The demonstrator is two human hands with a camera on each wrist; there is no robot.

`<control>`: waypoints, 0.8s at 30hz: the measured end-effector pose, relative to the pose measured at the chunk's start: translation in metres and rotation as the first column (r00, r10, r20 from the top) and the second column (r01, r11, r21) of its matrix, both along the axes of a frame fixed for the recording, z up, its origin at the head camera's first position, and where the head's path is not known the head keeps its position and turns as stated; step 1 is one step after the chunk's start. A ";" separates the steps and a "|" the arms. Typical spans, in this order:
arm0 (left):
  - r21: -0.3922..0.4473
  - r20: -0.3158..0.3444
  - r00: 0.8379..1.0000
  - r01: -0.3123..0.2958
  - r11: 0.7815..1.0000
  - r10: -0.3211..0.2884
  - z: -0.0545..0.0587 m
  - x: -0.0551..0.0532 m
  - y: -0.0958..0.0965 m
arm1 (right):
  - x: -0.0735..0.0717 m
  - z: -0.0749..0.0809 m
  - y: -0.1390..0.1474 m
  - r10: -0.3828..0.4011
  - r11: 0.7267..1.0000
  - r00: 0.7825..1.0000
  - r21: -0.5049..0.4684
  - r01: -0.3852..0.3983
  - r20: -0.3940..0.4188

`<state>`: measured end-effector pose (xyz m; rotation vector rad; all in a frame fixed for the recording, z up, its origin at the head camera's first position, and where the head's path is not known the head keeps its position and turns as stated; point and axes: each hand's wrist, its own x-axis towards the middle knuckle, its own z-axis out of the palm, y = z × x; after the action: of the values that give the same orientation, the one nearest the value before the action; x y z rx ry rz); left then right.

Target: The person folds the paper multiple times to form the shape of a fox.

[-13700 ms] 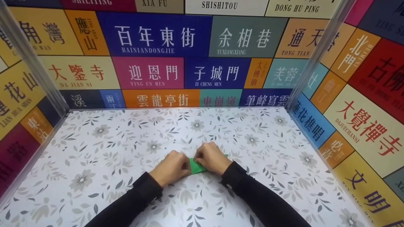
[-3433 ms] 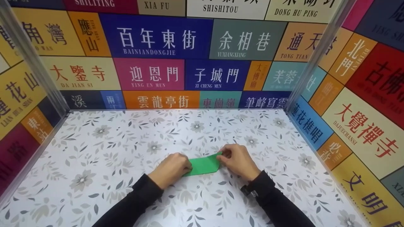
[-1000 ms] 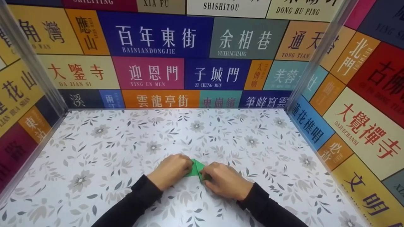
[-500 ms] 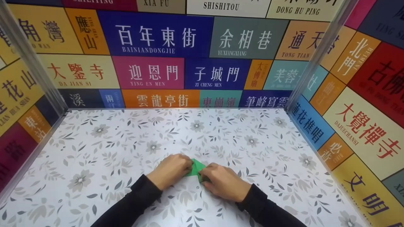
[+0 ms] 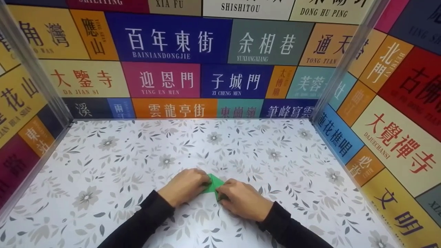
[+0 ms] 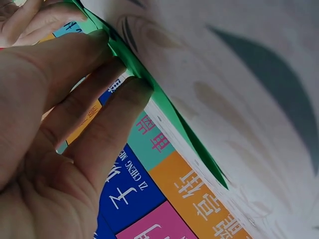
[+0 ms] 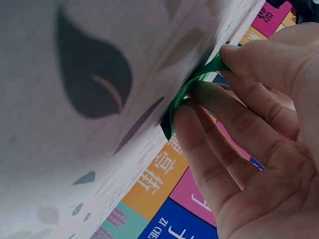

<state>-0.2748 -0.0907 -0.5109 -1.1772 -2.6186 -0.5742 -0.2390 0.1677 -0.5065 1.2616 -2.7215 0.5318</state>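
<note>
A folded piece of green paper (image 5: 214, 184) lies low on the patterned table, between both hands. Its top shows a crease and a pointed upper corner. My left hand (image 5: 187, 186) holds its left end; in the left wrist view the thumb and fingertips bear on the green paper (image 6: 167, 104), whose layers part slightly at the far end. On the other side my right hand (image 5: 243, 198) pinches the folded-down right part. The right wrist view shows this green paper (image 7: 174, 107) bent between thumb and fingers. Both hands cover much of the paper.
The white tabletop (image 5: 137, 144) carries a grey leaf and flower print. A back wall (image 5: 168, 38) and side walls of coloured panels with large characters enclose it, with clear corner strips (image 5: 348, 58) where they meet.
Earlier the paper lay as a longer strip with its right end pinched farther right. That end has since been folded down and inward. Over the last second the hands barely move.
</note>
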 end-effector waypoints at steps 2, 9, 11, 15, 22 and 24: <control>-0.004 0.004 1.000 -0.003 1.000 0.003 0.001 0.000 0.001 | 0.000 0.001 0.000 0.006 1.000 1.000 0.000 -0.006 -0.011; -0.003 -0.006 1.000 -0.013 1.000 0.013 0.001 0.000 0.001 | -0.001 0.003 0.001 0.027 1.000 1.000 -0.005 -0.027 -0.010; -0.001 -0.009 1.000 -0.016 1.000 0.016 0.000 0.000 0.001 | -0.002 0.003 0.001 0.035 0.999 0.999 -0.007 -0.036 -0.005; 0.002 -0.019 1.000 -0.018 1.000 0.018 0.000 0.001 0.001 | -0.003 0.003 0.003 0.052 0.999 0.999 -0.008 -0.052 0.006; 0.001 -0.014 1.000 -0.016 1.000 0.016 0.000 -0.001 0.001 | -0.005 0.004 0.007 0.031 0.999 0.993 -0.013 -0.030 0.112; 0.001 -0.011 1.000 -0.016 1.000 0.016 0.000 -0.002 0.002 | -0.006 0.004 0.008 0.032 0.999 0.990 -0.021 -0.030 0.134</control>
<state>-0.2767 -0.0891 -0.5106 -1.1553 -2.6162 -0.5638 -0.2454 0.1757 -0.5021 1.3111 -2.8018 0.6673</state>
